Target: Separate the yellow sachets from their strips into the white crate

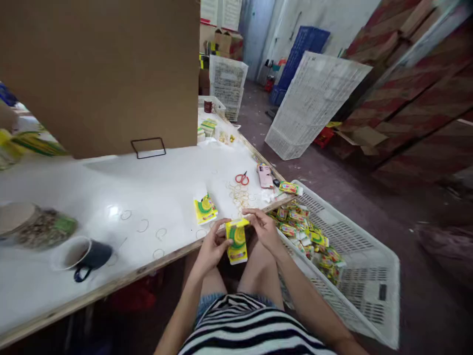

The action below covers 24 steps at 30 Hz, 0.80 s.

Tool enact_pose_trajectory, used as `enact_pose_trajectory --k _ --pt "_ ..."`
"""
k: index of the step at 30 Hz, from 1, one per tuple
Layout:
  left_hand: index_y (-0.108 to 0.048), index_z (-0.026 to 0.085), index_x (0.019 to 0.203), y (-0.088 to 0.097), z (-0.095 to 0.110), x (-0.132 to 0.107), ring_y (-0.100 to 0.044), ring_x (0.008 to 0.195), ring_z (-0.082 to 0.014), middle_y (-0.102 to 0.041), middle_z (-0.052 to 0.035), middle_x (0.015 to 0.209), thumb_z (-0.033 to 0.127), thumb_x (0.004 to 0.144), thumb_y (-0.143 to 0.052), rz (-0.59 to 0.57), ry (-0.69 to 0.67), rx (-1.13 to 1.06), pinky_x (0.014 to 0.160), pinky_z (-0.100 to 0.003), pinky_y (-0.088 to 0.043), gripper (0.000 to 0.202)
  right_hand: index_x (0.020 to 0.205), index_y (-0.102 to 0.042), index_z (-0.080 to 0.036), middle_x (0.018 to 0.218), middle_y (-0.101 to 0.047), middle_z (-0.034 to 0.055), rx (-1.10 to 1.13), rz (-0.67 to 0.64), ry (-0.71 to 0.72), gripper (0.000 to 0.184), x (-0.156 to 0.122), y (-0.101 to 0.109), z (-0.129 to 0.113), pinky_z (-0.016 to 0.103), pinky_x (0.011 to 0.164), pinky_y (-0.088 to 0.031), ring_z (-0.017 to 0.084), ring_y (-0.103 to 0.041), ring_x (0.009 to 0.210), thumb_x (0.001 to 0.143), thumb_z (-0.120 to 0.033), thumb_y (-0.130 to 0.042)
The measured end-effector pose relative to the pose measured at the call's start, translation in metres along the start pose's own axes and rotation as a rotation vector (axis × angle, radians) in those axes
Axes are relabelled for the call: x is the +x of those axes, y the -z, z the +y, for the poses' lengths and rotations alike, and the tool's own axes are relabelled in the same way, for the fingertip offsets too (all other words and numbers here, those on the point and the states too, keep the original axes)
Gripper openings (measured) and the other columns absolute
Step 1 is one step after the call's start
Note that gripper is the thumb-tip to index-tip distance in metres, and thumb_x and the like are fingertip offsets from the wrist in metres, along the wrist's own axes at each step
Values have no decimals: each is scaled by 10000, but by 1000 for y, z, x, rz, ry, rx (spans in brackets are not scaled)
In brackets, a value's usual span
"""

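Note:
My left hand (pixel 212 245) and my right hand (pixel 263 228) both grip a stack of yellow-green sachets (pixel 237 241) just off the table's front edge, above my knees. The left fingers wrap its left side; the right fingers pinch its top right corner. Another bundle of the same sachets (pixel 205 208) lies on the white table (pixel 155 182) just beyond my hands. A heap of rubber bands (pixel 239 194) lies to its right.
A white crate (pixel 364 276) holding several loose sachets (pixel 306 231) stands at my right. Red scissors (pixel 242 178) and a pink phone (pixel 264 175) lie near the table edge. A dark mug (pixel 86 255) and a jar (pixel 33 227) stand at left. A cardboard panel (pixel 99 74) rises behind.

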<state>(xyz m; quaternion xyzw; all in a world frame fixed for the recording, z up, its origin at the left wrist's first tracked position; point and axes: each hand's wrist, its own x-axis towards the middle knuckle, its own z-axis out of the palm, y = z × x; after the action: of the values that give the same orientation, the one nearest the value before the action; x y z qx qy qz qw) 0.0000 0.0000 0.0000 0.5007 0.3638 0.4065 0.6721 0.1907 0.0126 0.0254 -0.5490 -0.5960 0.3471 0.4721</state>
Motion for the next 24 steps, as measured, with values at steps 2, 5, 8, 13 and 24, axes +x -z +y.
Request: enact_pose_trajectory --k 2,5,8,13,24 --pt "-459 200 1244 -1 -2 0 -639 704 -167 -659 -26 838 268 790 -638 39 -4 35 722 -294 -530 492 976 -690 -186 885 -680 59 10 -149 -60 329 2 4 -3 297 739 -469 186 -613 826 879 -455 -527" --pt "-455 203 1254 -4 -3 1 -638 721 -164 -666 -35 882 240 795 -616 38 -9 57 742 -301 -526 488 1074 -629 -190 736 -648 -10 -25 -324 -138 336 2 4 -6 232 567 -412 131 -549 612 797 -382 -632" --pt "-421 217 1289 -7 1 1 -649 792 -166 -667 -57 1009 208 806 -578 -22 -8 28 770 -304 -518 507 1107 -570 -211 654 -612 -56 -172 -350 -155 354 1 0 -7 207 504 -334 109 -484 522 766 -276 -641" --pt "-403 210 1272 -5 7 2 -664 894 -194 -679 -74 1023 244 798 -626 -27 16 -103 792 -299 -513 525 1052 -586 -216 496 -458 -97 -428 -236 -86 270 1 -10 -13 215 507 -292 116 -443 477 787 -246 -624" --pt "-537 191 1117 -13 5 9 -694 808 -202 -721 -60 908 306 774 -687 7 -25 -194 714 -278 -540 392 949 -731 -214 896 -714 55 61 -65 -55 222 -9 -12 -1 300 711 -505 195 -641 779 837 -367 -616"
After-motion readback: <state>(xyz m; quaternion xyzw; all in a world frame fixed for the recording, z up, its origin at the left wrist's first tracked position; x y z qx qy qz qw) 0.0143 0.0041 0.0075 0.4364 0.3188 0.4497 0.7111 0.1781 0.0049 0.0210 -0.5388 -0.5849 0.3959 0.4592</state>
